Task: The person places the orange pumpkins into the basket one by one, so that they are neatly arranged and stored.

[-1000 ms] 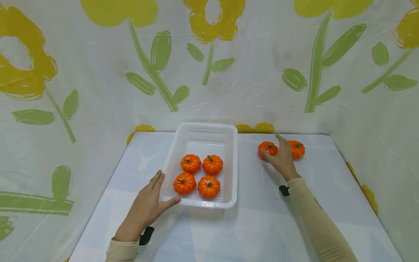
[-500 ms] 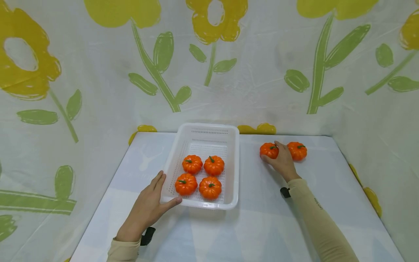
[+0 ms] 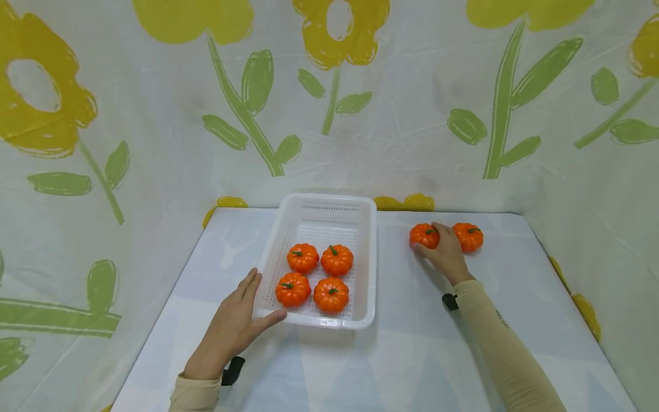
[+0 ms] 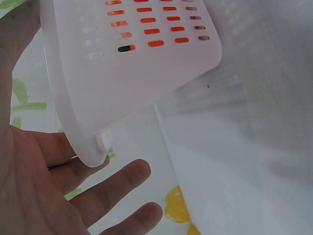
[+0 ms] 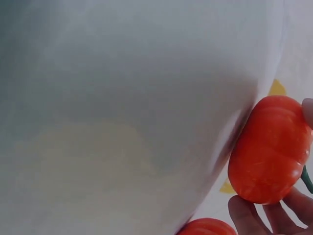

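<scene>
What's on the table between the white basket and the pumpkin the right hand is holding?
Nothing: in the head view, only bare table lies between the basket and the held pumpkin.

pumpkins [image 3: 425,236]: orange, green stems | basket [image 3: 366,269]: white, perforated | backdrop [image 3: 154,126]: white, yellow flowers, green leaves | sleeves [image 3: 507,355]: beige

Fingertips [image 5: 249,215] gripping orange pumpkin [image 5: 266,152], white tabletop [image 5: 122,98]

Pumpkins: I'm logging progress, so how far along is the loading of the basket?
Done: four pumpkins sit in the white basket, which the left hand steadies. In hand: the right hand grips a fifth pumpkin on the table. Left: the last pumpkin beside it.
</scene>
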Motion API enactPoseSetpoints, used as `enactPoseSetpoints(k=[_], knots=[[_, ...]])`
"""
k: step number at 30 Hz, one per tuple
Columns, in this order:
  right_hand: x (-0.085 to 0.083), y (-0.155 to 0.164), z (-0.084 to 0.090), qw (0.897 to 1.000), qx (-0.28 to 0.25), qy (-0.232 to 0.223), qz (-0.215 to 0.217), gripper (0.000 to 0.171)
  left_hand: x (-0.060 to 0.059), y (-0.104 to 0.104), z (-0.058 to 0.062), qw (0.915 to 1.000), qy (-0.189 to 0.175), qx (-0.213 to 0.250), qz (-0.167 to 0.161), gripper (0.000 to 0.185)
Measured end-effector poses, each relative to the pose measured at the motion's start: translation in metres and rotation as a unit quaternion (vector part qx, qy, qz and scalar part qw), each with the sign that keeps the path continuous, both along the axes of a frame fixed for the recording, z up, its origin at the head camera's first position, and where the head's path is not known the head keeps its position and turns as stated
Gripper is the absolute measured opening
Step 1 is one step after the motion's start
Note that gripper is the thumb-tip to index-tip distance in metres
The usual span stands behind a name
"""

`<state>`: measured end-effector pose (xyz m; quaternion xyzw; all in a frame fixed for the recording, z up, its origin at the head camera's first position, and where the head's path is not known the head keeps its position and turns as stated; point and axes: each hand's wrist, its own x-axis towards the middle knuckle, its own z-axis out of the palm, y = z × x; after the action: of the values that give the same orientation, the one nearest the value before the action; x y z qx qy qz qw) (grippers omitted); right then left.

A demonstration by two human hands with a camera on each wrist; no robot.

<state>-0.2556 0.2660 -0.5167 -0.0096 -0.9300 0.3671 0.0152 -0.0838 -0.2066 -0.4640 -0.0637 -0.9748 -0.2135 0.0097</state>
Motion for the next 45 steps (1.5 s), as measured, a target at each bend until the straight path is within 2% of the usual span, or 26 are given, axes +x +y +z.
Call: enactPoseSetpoints(k=[7,13,20,27,34,41,45], knots=[[-0.003,0.000,0.007,1.000,-0.008,0.015,-0.002,0.081,0.000,-0.002,-0.001,1.0000,0.008,0.001,-0.003,0.116],[-0.004,-0.006,0.016,0.998,-0.010,0.059,0.003,0.083,0.000,-0.002,0.000,0.9999,0.016,0.002,-0.006,0.114],[-0.001,-0.029,0.029,0.994,-0.030,0.104,0.021,0.085,0.000,-0.002,-0.002,1.0000,0.006,0.005,-0.001,0.114],[-0.005,-0.058,0.051,0.986,-0.065,0.140,0.062,0.082,0.000,-0.002,-0.001,1.0000,0.005,0.006,-0.001,0.116],[-0.017,-0.093,0.083,0.977,-0.057,0.177,0.109,0.079,0.000,-0.003,-0.002,1.0000,0.005,0.006,0.000,0.116],[-0.024,-0.130,0.111,0.967,-0.065,0.191,0.153,0.078,0.000,-0.003,-0.003,1.0000,0.005,0.008,-0.001,0.116],[-0.030,-0.154,0.119,0.966,-0.061,0.189,0.164,0.076,-0.001,-0.003,-0.001,0.9999,0.007,0.009,-0.005,0.115]])
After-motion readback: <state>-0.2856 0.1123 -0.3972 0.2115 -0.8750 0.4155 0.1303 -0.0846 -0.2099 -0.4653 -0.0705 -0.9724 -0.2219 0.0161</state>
